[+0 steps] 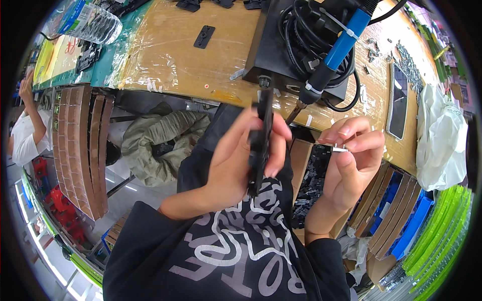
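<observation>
My left hand (pixel 227 163) is wrapped round a long, flat black plastic part (pixel 259 150), held upright and seen nearly edge-on in front of my chest. In a pinch of thumb and fingers, my right hand (pixel 355 160) holds a small silver metal pin-like piece (pixel 339 149); its exact kind is too small to make out. The two hands are apart. Between and beyond them, a soldering iron (pixel 346 40) with a blue handle slants down, its metal tip over the table's near edge, close to the black part.
A black box (pixel 258 57) bearing coiled cable (pixel 296 35) stands on the wooden table (pixel 165 55). A flat black plate (pixel 204 37), phone (pixel 398 100) and small dark parts (pixel 409 62) lie there. Below is a carton (pixel 301 165) of black pieces; a white bag (pixel 439 135) hangs right. Someone sits far left.
</observation>
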Tool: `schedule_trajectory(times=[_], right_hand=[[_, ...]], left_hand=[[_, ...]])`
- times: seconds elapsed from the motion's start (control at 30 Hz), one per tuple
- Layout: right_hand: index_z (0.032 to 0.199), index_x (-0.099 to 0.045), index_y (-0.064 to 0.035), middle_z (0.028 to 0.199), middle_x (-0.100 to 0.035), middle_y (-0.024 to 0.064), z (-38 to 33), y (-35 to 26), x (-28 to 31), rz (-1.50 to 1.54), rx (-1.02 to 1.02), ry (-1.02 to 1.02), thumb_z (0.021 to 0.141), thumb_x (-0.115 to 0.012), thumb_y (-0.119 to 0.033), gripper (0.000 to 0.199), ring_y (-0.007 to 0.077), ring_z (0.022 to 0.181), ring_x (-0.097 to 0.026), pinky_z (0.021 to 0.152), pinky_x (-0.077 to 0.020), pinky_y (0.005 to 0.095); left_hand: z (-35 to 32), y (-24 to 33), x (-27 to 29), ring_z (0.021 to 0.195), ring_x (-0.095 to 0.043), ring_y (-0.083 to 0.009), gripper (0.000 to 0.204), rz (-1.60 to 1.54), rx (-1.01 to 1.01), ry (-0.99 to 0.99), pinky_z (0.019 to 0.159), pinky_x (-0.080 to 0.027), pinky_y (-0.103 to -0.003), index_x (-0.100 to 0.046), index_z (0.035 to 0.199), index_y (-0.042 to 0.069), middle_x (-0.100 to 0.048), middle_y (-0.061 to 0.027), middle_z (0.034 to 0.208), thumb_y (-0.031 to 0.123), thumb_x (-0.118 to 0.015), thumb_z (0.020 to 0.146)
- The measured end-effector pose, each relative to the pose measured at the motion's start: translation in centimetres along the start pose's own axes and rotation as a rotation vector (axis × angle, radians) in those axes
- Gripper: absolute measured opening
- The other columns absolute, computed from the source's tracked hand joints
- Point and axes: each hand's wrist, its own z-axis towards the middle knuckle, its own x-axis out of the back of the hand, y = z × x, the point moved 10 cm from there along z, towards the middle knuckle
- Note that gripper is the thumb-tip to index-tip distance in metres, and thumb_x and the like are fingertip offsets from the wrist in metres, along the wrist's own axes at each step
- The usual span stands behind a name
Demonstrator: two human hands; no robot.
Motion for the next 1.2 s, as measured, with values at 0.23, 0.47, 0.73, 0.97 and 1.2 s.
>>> schedule_trajectory(times=[0.23, 0.47, 0.73, 0.97, 1.2], right_hand=[[0.076, -0.046, -0.0026, 0.075, -0.051, 0.0100, -1.4, 2.3, 0.1, 0.162, -0.140, 0.033, 0.065, -0.068, -0.002, 0.024, 0.0179, 0.068, -0.052, 0.064, -0.0463, 0.0293], [0.073, -0.050, -0.0045, 0.086, -0.052, 0.0099, -2.5, 3.1, -0.1, 0.183, -0.265, 0.042, 0.062, -0.072, -0.006, 0.024, 0.0181, 0.081, -0.051, 0.074, -0.0427, 0.0316], [0.074, -0.049, -0.0046, 0.089, -0.052, 0.0109, -3.7, 5.1, -0.7, 0.312, -0.437, -0.022, 0.066, -0.069, -0.007, 0.022, 0.0146, 0.081, -0.050, 0.072, -0.0405, 0.0255], [0.075, -0.049, -0.0044, 0.086, -0.053, 0.0116, -4.4, 5.8, -0.8, 0.367, -0.524, -0.075, 0.068, -0.067, -0.008, 0.019, 0.0132, 0.079, -0.049, 0.069, -0.0373, 0.0228], [0.075, -0.049, -0.0024, 0.086, -0.053, 0.0127, -5.0, 6.4, -0.9, 0.497, -0.593, -0.047, 0.071, -0.064, -0.005, 0.016, 0.0134, 0.079, -0.050, 0.070, -0.0388, 0.0221]], left_hand=[[0.7, 3.6, -1.8, 0.071, -0.052, -0.0187, 0.023, 0.103, -0.278, -0.313, 0.071, -0.042, -0.031, -0.043, 0.089, 0.003, -0.055, -0.0115, 0.076, 0.025, -0.049, 0.083], [-1.3, 4.6, -4.0, 0.081, -0.049, -0.0210, 0.012, 0.235, -0.427, -0.688, 0.075, -0.038, -0.035, -0.052, 0.069, 0.011, -0.057, -0.0035, 0.078, 0.009, -0.051, 0.080], [-2.1, 6.0, -4.7, 0.066, -0.051, -0.0219, 0.018, 0.384, -0.568, -0.438, 0.062, -0.048, -0.037, -0.046, 0.053, 0.005, -0.051, -0.0054, 0.061, 0.012, -0.054, 0.068], [-2.4, 6.3, -5.0, 0.063, -0.052, -0.0206, 0.014, 0.434, -0.657, -0.461, 0.059, -0.049, -0.034, -0.045, 0.052, 0.004, -0.051, -0.0057, 0.059, 0.005, -0.057, 0.060], [-2.8, 5.9, -6.0, 0.062, -0.052, -0.0204, 0.013, 0.583, -0.704, -0.521, 0.057, -0.048, -0.031, -0.044, 0.051, 0.004, -0.050, -0.0058, 0.058, 0.003, -0.056, 0.055]])
